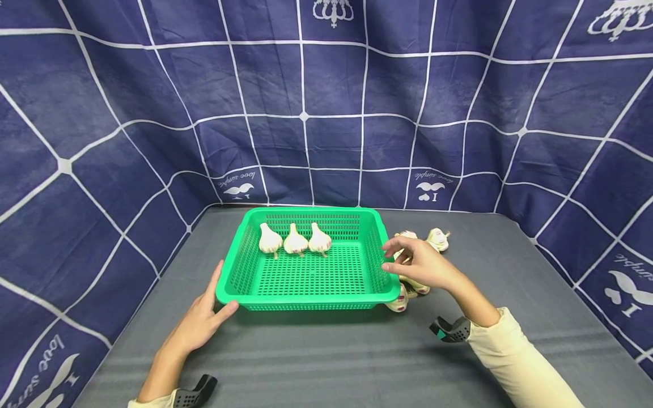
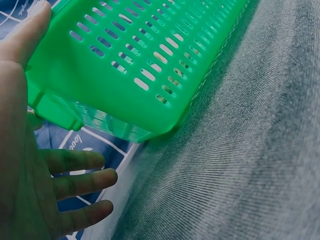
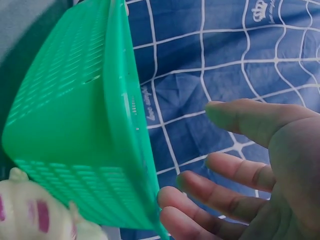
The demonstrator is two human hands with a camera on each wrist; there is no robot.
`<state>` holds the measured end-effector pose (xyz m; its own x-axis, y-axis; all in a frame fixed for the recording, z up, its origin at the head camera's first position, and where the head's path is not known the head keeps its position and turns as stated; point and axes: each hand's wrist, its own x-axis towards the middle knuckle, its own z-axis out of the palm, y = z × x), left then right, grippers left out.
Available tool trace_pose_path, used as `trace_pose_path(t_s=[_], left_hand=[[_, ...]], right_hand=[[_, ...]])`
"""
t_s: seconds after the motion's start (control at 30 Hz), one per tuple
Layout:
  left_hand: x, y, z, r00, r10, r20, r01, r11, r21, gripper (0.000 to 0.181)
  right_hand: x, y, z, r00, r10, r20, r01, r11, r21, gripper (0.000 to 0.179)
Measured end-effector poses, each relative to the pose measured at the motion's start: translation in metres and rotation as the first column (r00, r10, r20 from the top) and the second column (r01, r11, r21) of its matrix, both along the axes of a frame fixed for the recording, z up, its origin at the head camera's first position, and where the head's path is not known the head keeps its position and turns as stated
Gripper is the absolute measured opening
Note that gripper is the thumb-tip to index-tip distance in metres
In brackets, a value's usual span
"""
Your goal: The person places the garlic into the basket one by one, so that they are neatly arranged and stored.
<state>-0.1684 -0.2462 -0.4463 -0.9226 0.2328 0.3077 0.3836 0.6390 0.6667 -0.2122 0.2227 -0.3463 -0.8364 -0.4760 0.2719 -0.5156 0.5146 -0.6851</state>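
Observation:
A green plastic basket (image 1: 311,300) holds three garlic bulbs side by side near its back left: a left bulb (image 1: 270,240), a middle bulb (image 1: 295,241) and a right bulb (image 1: 319,240). My left hand (image 1: 200,320) touches the basket's front left corner, thumb at the rim. In the left wrist view, its other fingers (image 2: 85,182) stretch out below the rim. Over the basket's right rim hovers my right hand (image 1: 420,262), fingers loosely bent with nothing between them. Several more garlic bulbs (image 1: 398,299) lie right of the basket, partly hidden by that hand.
A grey cloth (image 1: 326,357) covers the table. Behind it and along both sides hangs a blue curtain (image 1: 336,141) with white lines. One garlic bulb (image 1: 438,239) lies farther back, to the right of the others.

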Motion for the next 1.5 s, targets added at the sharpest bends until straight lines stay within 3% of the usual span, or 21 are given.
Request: trace_pose_path(t_s=[0.23, 0.4, 0.7, 0.93, 1.17, 1.5], left_hand=[[-0.001, -0.002, -0.003, 1.000, -0.005, -0.004, 0.005, 1.000, 0.005, 0.095], [-0.002, -0.002, -0.003, 1.000, -0.006, -0.006, 0.006, 1.000, 0.008, 0.095], [0.000, -0.001, -0.003, 1.000, -0.003, -0.014, 0.003, 1.000, 0.004, 0.094], [0.000, -0.002, -0.003, 1.000, -0.004, -0.010, 0.004, 1.000, 0.004, 0.095], [0.000, -0.002, -0.002, 1.000, -0.003, -0.004, 0.003, 1.000, 0.008, 0.094], [-0.001, 0.000, -0.002, 1.000, 0.000, -0.004, 0.000, 1.000, 0.000, 0.092]], right_hand=[[0.007, 0.009, -0.008, 0.999, -0.011, 0.033, 0.011, 1.000, -0.025, 0.030], [0.010, 0.017, -0.016, 0.999, -0.017, 0.029, 0.018, 0.999, -0.042, 0.016], [0.013, 0.028, -0.027, 0.996, -0.078, 0.042, 0.080, 0.996, -0.050, 0.019], [0.009, 0.034, -0.045, 0.998, 0.005, 0.061, -0.005, 1.000, -0.001, 0.020], [0.007, 0.032, -0.055, 0.998, 0.060, -0.018, -0.058, 0.995, 0.084, 0.029], [0.007, 0.028, -0.067, 0.990, 0.039, -0.137, -0.011, 0.981, 0.196, 0.042]])
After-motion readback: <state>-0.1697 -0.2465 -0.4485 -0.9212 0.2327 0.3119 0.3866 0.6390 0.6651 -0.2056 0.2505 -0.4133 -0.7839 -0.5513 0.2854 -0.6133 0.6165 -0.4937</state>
